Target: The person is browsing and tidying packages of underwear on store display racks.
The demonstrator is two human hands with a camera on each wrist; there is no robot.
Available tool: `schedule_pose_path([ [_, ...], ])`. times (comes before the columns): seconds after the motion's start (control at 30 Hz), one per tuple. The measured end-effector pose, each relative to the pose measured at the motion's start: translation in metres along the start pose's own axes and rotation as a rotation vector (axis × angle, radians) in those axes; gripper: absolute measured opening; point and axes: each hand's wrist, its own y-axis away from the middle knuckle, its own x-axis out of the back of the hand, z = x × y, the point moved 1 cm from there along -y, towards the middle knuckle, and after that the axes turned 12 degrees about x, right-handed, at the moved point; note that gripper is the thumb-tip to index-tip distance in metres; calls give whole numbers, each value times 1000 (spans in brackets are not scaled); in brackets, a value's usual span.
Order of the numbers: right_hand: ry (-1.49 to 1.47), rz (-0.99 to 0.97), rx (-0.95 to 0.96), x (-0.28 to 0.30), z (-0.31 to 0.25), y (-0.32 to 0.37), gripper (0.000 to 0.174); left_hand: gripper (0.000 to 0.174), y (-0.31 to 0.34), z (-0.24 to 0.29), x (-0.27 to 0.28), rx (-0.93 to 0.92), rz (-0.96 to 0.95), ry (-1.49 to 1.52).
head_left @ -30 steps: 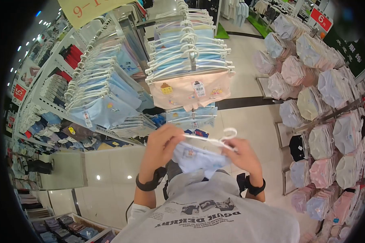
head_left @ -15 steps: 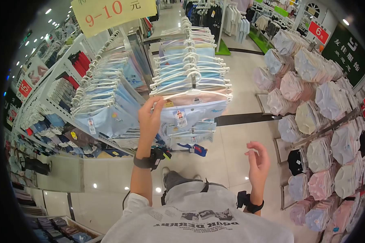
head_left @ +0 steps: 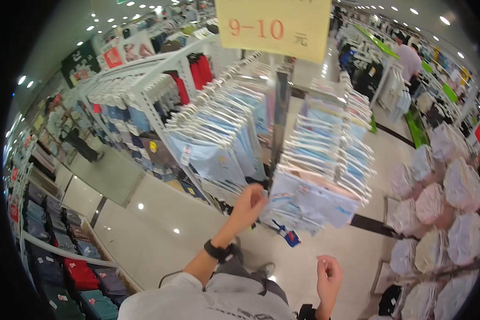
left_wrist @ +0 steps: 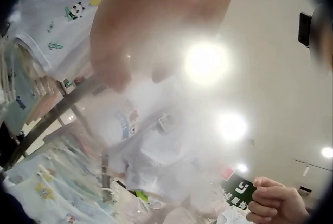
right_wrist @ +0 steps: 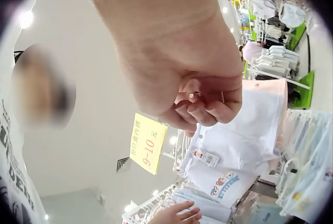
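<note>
Pale blue-white children's underpants (head_left: 328,201) hang at the front of the middle rack, a paler peach pair (right_wrist: 281,96) behind them. My left hand (head_left: 246,207) is beside their left edge, its fingers loosely bent with nothing held. In the right wrist view its fingers (right_wrist: 188,212) are spread near the lower garments. My right hand (head_left: 329,278) hangs low to the right of the rack, loosely curled around nothing; a small shiny ring shows among its fingers in the right wrist view. A white price tag (right_wrist: 205,157) is on the front underpants. Glare hazes the left wrist view.
Another row of blue underpants (head_left: 208,154) hangs to the left, under a yellow price sign (head_left: 272,29). Pastel underpants (head_left: 432,205) fill a stand at right. Folded clothes (head_left: 82,274) lie on shelves at lower left. A person (head_left: 408,61) stands far behind.
Both hands held a hanger with pale blue underpants; then the left hand alone held it at the rack's front. Now the left hand has let go and drawn back. The head view has swung left.
</note>
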Motion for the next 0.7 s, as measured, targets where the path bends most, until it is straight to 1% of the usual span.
schedule_pose_path([
  [0.07,-7,-50,30,-12,-7,-10,14,30,22,-15,18,162,-102,-27],
  [0.13,-14,-79,51,-27,-16,-18,17,27,41,-14,39,275,-223,-92],
  [0.23,-32,-126,90,-56,-34,-31,21,22,61,-36,69,260,-357,-182],
  [0.3,-39,-166,142,-76,-41,-39,25,21,73,-43,81,317,-383,-18],
  [0.33,-99,-154,146,-90,-42,-44,25,21,76,-44,87,340,-390,70],
  [0.4,-215,-137,132,-122,-44,-43,25,21,81,-32,108,361,-429,63],
  [0.43,-208,-177,133,-137,-52,-44,28,21,82,-27,122,368,-452,53],
  [0.53,-191,-234,165,-196,-69,-46,30,20,81,-24,180,242,-437,-71],
  [0.63,-290,-266,152,-269,-92,-41,34,19,85,-42,249,224,-325,-20],
  [0.7,-370,-323,158,-321,-117,-36,37,18,93,-62,296,225,-232,29],
])
